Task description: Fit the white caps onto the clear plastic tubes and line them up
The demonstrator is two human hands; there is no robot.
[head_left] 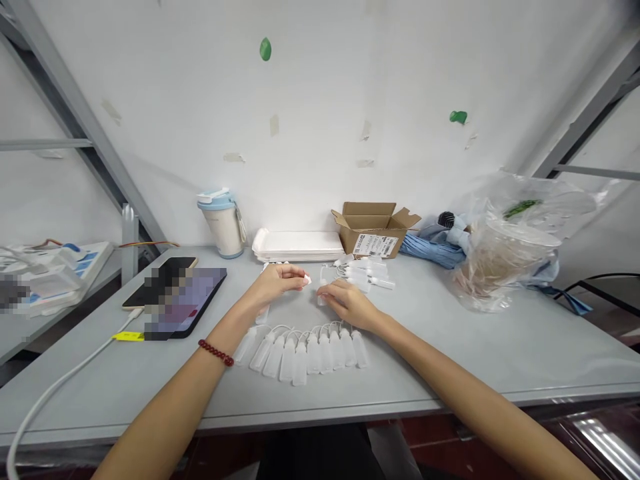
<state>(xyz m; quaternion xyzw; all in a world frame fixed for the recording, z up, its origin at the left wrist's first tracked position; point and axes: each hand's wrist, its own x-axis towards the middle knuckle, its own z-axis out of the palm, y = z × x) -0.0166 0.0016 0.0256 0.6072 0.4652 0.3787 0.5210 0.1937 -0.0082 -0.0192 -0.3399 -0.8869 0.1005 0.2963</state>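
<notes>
My left hand (278,285) is closed in a pinch, with a small white piece (307,279) at its fingertips. A short distance to the right, my right hand (350,303) has its fingers curled around a small translucent bottle (321,299), mostly hidden by the fingers. In front of both hands, several similar flat translucent bottles (300,363) lie side by side in a fanned row, with thin white looped tubes at their tops. Behind my right hand lies a loose group of more bottles (367,270). Another translucent piece (263,315) lies partly under my left wrist.
Along the wall stand a blue-lidded cup (223,227), a stack of white trays (303,245) and an open cardboard box (373,233). To the left lie two phones (163,283) (200,303) and a white cable (65,380). A plastic bag (505,260) and blue cloth (435,252) sit right.
</notes>
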